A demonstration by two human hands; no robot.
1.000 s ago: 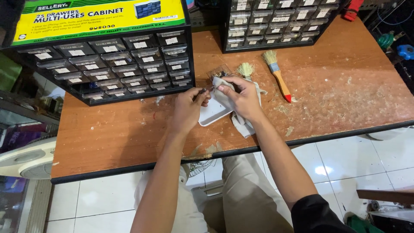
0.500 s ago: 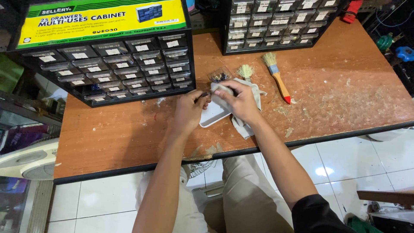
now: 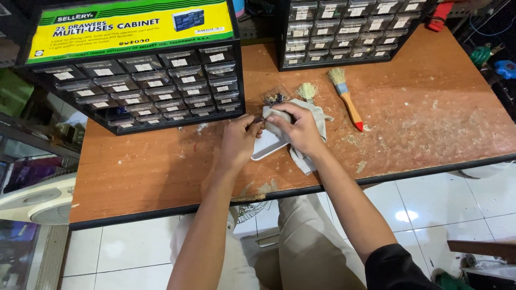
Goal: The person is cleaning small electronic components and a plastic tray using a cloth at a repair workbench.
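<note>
— What are the hands busy with?

— The right hand is wrapped around a bunched pale cloth, fingers curled shut on it, over a small white tray on the worn wooden table. The left hand meets it at the fingertips, pinched on something small and dark (too tiny to name).

— And around them?

— Just behind the hands sits a small clear plastic drawer with dark bits inside. To its right lie two brushes: a short pale one touching the cloth, and a paintbrush with an orange handle, slanted. A black drawer cabinet stands at the left hand's side, a second cabinet farther back.
</note>
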